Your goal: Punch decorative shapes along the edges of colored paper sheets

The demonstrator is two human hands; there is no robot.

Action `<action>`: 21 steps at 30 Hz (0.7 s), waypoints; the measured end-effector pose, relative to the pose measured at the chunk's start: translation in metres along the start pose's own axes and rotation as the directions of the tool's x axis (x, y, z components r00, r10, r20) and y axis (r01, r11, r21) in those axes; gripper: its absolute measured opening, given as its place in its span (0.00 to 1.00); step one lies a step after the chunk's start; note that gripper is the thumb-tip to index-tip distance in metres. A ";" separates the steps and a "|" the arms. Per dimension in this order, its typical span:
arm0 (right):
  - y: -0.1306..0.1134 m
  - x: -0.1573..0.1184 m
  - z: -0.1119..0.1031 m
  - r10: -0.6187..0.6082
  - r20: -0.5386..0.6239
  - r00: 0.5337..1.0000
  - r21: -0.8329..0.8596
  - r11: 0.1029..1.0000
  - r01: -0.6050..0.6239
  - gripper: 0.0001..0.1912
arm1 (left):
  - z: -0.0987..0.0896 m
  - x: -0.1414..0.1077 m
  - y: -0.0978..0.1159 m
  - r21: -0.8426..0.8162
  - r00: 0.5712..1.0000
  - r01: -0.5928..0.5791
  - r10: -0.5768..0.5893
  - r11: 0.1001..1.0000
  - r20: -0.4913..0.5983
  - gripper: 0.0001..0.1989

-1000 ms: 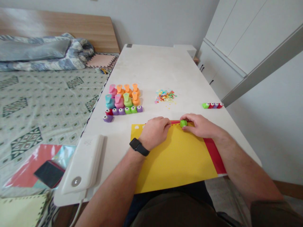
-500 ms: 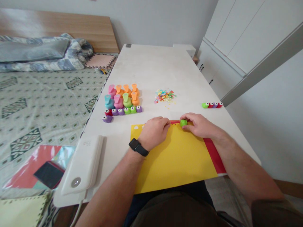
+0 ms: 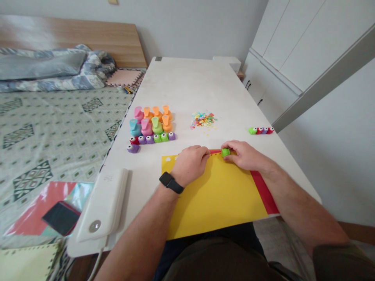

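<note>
A yellow sheet of paper (image 3: 219, 195) lies at the near side of the table, over a red sheet (image 3: 264, 193) that shows at its right and far edges. My right hand (image 3: 246, 154) is closed on a small green craft punch (image 3: 225, 152) at the yellow sheet's far edge. My left hand (image 3: 191, 162), with a black watch on the wrist, pinches the far edge of the paper just left of the punch. Small punched holes run along that edge between the hands. White cut-out shapes (image 3: 168, 159) show at the far left corner.
Several larger lever punches (image 3: 146, 127) and a row of small punches (image 3: 149, 139) stand at the left. Colourful paper confetti (image 3: 203, 119) lies mid-table. Another short row of small punches (image 3: 260, 130) sits at the right. A white lamp base (image 3: 102, 203) occupies the near left corner.
The view has shifted very slightly. Both hands keep nearly the same place, with the green craft punch still at the paper's far edge.
</note>
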State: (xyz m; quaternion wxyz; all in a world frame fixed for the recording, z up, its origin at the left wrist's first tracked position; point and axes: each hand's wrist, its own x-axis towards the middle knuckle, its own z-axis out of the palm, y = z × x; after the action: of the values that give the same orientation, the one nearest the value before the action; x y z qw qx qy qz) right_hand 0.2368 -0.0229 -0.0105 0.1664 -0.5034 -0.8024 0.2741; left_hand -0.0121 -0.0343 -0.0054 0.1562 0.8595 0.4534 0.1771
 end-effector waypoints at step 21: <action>-0.005 -0.002 -0.003 -0.022 0.023 0.999 -0.038 0.999 0.023 0.13 | 0.003 0.001 -0.002 -0.034 1.000 0.007 -0.007 0.999 0.004 0.11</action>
State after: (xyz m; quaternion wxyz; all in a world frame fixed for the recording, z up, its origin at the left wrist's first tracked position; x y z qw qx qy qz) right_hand 0.2356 -0.0251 -0.0046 0.1508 -0.4943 -0.8149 0.2624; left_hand -0.0124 -0.0327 -0.0086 0.1721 0.8555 0.4529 0.1826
